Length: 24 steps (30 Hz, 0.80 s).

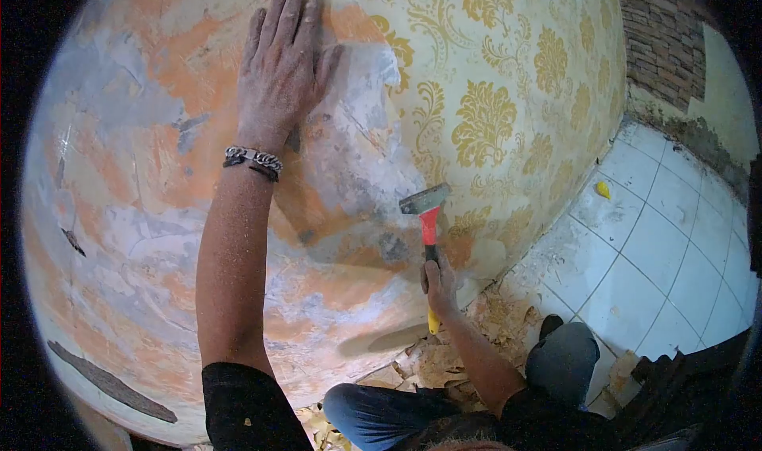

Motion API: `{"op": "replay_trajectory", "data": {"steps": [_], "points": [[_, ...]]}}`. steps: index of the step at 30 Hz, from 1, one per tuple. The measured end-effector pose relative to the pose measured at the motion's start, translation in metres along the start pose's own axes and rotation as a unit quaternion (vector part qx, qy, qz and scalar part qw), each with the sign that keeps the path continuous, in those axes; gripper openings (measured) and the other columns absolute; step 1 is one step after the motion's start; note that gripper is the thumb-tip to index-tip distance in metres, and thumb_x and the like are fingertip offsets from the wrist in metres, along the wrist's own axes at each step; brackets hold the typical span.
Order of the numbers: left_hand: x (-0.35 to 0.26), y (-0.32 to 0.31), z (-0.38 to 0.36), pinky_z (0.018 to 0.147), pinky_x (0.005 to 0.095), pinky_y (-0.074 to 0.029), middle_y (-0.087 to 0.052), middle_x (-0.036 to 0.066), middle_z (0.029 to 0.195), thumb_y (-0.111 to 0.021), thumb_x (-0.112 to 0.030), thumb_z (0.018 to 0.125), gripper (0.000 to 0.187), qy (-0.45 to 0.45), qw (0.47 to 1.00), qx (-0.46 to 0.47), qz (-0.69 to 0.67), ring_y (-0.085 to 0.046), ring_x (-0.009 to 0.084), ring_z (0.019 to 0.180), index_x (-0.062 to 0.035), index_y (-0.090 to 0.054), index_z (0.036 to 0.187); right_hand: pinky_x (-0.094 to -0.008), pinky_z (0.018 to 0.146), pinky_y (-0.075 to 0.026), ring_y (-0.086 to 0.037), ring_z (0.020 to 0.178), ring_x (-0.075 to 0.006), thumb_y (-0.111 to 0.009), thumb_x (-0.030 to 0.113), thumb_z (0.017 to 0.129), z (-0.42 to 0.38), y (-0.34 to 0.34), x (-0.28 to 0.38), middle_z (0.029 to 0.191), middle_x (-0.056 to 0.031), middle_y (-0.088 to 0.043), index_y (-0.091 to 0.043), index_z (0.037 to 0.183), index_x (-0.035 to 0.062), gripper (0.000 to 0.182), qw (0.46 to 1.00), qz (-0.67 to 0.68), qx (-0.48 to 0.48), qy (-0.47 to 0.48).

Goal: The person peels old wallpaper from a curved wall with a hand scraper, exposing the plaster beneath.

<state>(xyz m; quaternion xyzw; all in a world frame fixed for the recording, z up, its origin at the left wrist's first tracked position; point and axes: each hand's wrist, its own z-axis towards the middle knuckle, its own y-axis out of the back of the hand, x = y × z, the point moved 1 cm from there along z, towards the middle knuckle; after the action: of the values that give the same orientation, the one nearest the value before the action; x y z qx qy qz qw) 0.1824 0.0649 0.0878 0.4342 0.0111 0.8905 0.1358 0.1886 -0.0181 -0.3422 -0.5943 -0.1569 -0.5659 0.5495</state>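
Observation:
My left hand lies flat against the wall with its fingers pointing up, dusty, a chain bracelet at its wrist. It rests on a stripped patch of the wall, where orange and grey-white layers show. My right hand is wrapped round the handle of a wall scraper with a red, black and yellow grip. The scraper's wide, dusty blade points up at the wall, close to the ragged edge of the cream wallpaper with gold damask print.
Torn wallpaper scraps lie heaped along the foot of the wall, around my bent knees. White floor tiles stretch to the right, with a yellow leaf-like bit on them. A brick-patterned wall stands at upper right.

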Motion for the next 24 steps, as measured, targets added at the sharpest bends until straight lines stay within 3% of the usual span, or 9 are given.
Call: {"op": "replay_trajectory", "data": {"steps": [6, 11, 17, 24], "points": [[0.008, -0.003, 0.003, 0.115, 0.0432, -0.025, -0.043, 0.011, 0.144, -0.054, -0.027, 0.093, 0.049, 0.011, 0.999, -0.032, -0.028, -0.038, 0.0274, 0.135, -0.0092, -0.045, 0.138, -0.0232, 0.043, -0.031, -0.037, 0.048, -0.0052, -0.043, 0.036, 0.1, 0.001, 0.002, 0.001, 0.062, 0.0043, -0.041, -0.047, 0.096, 0.0084, 0.029, 1.0, -0.02, -0.003, 0.024], [0.008, 0.0, 0.013, 0.107, 0.041, -0.033, -0.057, 0.004, 0.128, -0.062, -0.019, 0.085, 0.031, 0.061, 0.993, -0.071, -0.077, -0.05, 0.0252, 0.122, -0.0123, -0.061, 0.116, -0.0235, 0.043, -0.031, -0.037, 0.048, -0.0057, -0.042, 0.038, 0.1, 0.005, 0.004, -0.008, 0.062, 0.0043, -0.041, -0.046, 0.096, 0.0082, 0.03, 0.999, -0.032, 0.001, 0.041], [0.003, -0.004, 0.028, 0.108, 0.0414, -0.03, -0.059, 0.0, 0.123, -0.061, -0.019, 0.085, 0.017, 0.084, 0.993, -0.078, -0.014, -0.052, 0.022, 0.115, -0.0136, -0.066, 0.1, -0.0255, 0.044, -0.031, -0.038, 0.048, -0.0075, -0.042, 0.043, 0.099, 0.005, 0.005, -0.009, 0.059, 0.0035, -0.041, -0.046, 0.093, 0.0084, 0.035, 0.997, -0.062, 0.013, 0.033], [-0.004, -0.007, 0.033, 0.114, 0.0442, -0.023, -0.054, 0.003, 0.118, -0.058, -0.011, 0.076, 0.028, -0.006, 0.994, -0.049, 0.098, -0.048, 0.0193, 0.118, -0.0088, -0.062, 0.103, -0.0272, 0.046, -0.032, -0.039, 0.05, -0.008, -0.043, 0.05, 0.097, 0.006, 0.009, 0.006, 0.062, 0.0035, -0.042, -0.046, 0.093, 0.0083, 0.042, 0.996, -0.085, 0.002, 0.038]]}}
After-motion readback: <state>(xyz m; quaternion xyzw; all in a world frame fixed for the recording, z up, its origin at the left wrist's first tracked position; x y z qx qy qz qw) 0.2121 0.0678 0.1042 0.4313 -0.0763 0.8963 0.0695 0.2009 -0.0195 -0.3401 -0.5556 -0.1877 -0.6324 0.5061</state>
